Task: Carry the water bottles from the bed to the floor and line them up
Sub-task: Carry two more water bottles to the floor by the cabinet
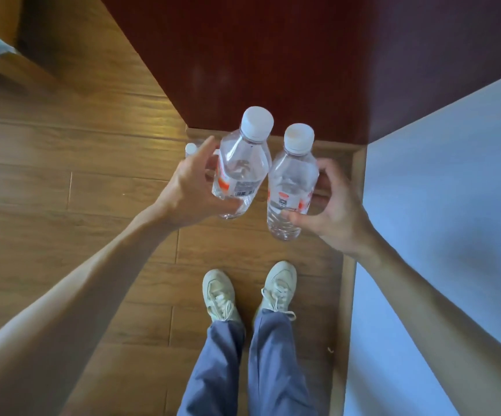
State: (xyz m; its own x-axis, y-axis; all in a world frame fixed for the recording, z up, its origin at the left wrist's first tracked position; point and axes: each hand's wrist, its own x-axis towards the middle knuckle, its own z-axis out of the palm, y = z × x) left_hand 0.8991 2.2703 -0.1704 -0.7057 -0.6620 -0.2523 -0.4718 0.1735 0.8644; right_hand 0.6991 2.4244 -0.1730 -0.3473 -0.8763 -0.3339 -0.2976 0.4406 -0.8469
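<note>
Looking straight down, a person's blue trousers (243, 364) and pale shoes (220, 298) stood on a wooden floor (78, 181), just beside the bed (453, 190), whose white sheet filled the right side of the view. Beyond the shoes, both bare arms reached forward, each hand carrying one clear water bottle with a white cap, well above the floor and clear of the bed. The left hand (189, 190), the one farther from the bed, gripped the left bottle (243, 163) low on its body, thumb under the label and fingers curled round the far side. The right hand (337, 211), close beside the bed's edge, held the right bottle (292, 181) with the thumb pressed on the front and the fingers wrapped behind. The two bottles tilted slightly and stood near each other, perhaps touching at the shoulder. Farther out, a third bottle (191, 149) stood on the floor, mostly hidden behind the left hand, only its cap plainly showing. Past it rose a dark red panel (273, 55) at the head of the bed. The carrying step appeared under way; the next move would likely call for lowering both bottles upright beside the third one, in a straight row.
</note>
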